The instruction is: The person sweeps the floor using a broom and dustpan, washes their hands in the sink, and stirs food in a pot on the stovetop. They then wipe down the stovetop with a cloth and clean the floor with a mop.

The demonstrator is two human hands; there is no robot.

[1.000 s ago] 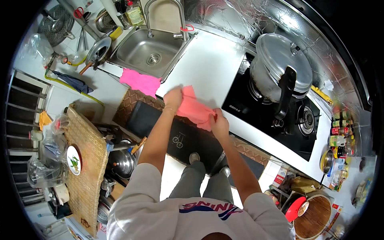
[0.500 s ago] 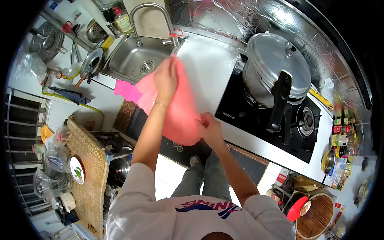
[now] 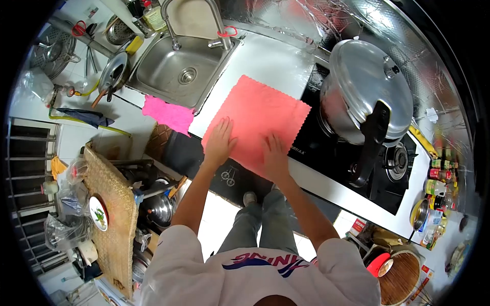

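A coral-pink cloth with scalloped edges (image 3: pixel 260 109) lies spread out on the white counter, its right corner reaching the black stove. Near the cloth's left edge, my left hand (image 3: pixel 219 143) rests flat with fingers stretched out. My right hand (image 3: pixel 276 157) lies on the cloth's lower right part, fingers extended and slightly spread. A smaller bright pink cloth (image 3: pixel 169 115) hangs over the front edge of the sink, left of my hands.
A steel sink (image 3: pixel 153 71) with a curved faucet (image 3: pixel 220 25) stands at the upper left. On the gas stove (image 3: pixel 377 191) sits a large pressure cooker (image 3: pixel 365 86), its black handle pointing toward me. Sauce bottles (image 3: pixel 441 176) line the right. A side table (image 3: pixel 115 204) holds a plate (image 3: pixel 98 213).
The coral cloth, held up and loosely draped between both hands before, now lies flat on the counter. Both hands have let go of its edges and rest on top of it.
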